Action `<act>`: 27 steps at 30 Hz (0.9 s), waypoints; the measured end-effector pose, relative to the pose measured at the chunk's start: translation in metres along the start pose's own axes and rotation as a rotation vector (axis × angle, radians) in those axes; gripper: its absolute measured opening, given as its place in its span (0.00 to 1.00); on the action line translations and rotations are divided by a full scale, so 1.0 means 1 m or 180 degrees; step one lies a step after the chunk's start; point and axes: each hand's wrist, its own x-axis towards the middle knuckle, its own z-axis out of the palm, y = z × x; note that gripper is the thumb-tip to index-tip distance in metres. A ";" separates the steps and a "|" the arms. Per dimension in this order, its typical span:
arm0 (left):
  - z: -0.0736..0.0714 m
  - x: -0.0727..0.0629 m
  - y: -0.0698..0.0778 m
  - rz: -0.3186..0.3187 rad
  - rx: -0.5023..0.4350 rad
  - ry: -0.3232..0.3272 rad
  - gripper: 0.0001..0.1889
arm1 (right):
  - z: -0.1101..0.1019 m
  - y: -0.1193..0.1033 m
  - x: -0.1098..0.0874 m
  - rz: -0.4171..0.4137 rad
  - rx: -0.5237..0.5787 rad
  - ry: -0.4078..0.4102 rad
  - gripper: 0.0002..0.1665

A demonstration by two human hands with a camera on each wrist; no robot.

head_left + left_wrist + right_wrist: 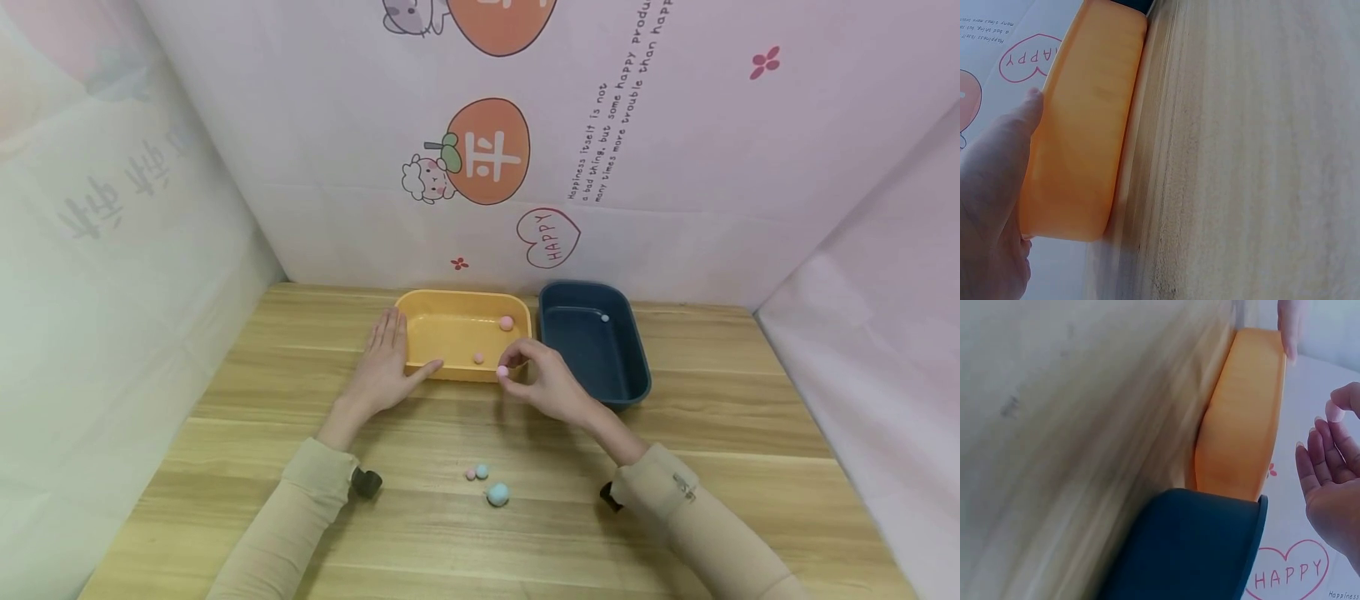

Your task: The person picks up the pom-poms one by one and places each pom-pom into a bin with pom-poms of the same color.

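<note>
My right hand [551, 385] pinches a small pink ball [502, 372] between thumb and index finger, above the front right of the yellow tray [427, 374]. In the right wrist view that same pink ball [1334, 412] sits at the fingertips. My left hand [382, 367] rests on the tray's left end, fingers straight and thumb over the front rim; in the left wrist view the thumb lies along the orange-looking wall [1085, 125]. Inside the tray are a larger pink ball [507, 323] and a smaller pink ball [478, 358].
Right of the yellow tray stands a dark blue tray [577, 350] with a small pale blue ball [605, 318] inside. On the wooden table [420, 542], a tiny pink ball [471, 474], a light blue ball [482, 472] and a larger light blue ball [498, 494] lie nearer me.
</note>
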 end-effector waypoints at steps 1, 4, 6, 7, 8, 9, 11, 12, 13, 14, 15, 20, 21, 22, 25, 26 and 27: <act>0.000 0.000 0.000 0.0002 0.0001 0.0006 0.62 | -0.001 0.001 0.002 0.0006 -0.0020 0.0013 0.08; 0.000 0.001 0.000 0.0014 0.0007 0.0021 0.62 | -0.002 0.004 0.009 0.0016 -0.0092 0.0061 0.06; 0.000 0.001 0.000 0.0020 0.0014 0.0024 0.62 | -0.002 0.006 0.012 0.0048 -0.0121 0.0095 0.05; -0.001 0.001 0.000 0.0022 0.0012 0.0026 0.62 | -0.002 0.007 0.014 0.0065 -0.0124 0.0109 0.05; -0.001 0.001 0.001 0.0029 0.0020 0.0029 0.62 | -0.001 0.008 0.015 0.0078 -0.0125 0.0122 0.05; -0.001 0.000 0.001 0.0037 0.0021 0.0036 0.62 | -0.001 0.009 0.016 0.0091 -0.0121 0.0137 0.04; -0.001 -0.001 0.001 0.0045 0.0016 0.0044 0.61 | 0.000 0.012 0.018 0.0141 -0.0117 0.0143 0.04; -0.001 -0.001 0.001 0.0048 0.0011 0.0048 0.61 | 0.000 0.014 0.020 0.0161 -0.0118 0.0147 0.05; -0.001 -0.001 0.001 0.0050 0.0006 0.0049 0.61 | 0.000 0.015 0.021 0.0181 -0.0125 0.0150 0.05; -0.001 -0.002 0.001 0.0053 0.0006 0.0051 0.61 | 0.001 0.017 0.022 0.0201 -0.0125 0.0151 0.05; -0.001 -0.002 0.001 0.0053 -0.0005 0.0053 0.61 | 0.001 0.018 0.024 0.0225 -0.0121 0.0155 0.05; 0.000 -0.002 0.000 0.0064 -0.0003 0.0069 0.62 | 0.000 0.025 0.032 0.0252 -0.0096 0.0193 0.06; 0.000 -0.002 0.000 0.0064 -0.0003 0.0075 0.62 | 0.000 0.026 0.034 0.0247 -0.0092 0.0208 0.06; 0.000 -0.002 0.000 0.0066 0.0000 0.0081 0.62 | 0.000 0.027 0.036 0.0246 -0.0076 0.0222 0.06; 0.000 -0.002 0.000 0.0072 0.0016 0.0097 0.61 | -0.001 0.028 0.040 0.0304 -0.0021 0.0267 0.07; 0.000 -0.002 0.000 0.0075 0.0019 0.0100 0.61 | -0.001 0.028 0.042 0.0336 0.0004 0.0281 0.08; 0.000 -0.002 0.000 0.0076 0.0020 0.0101 0.61 | -0.001 0.028 0.043 0.0370 0.0023 0.0292 0.08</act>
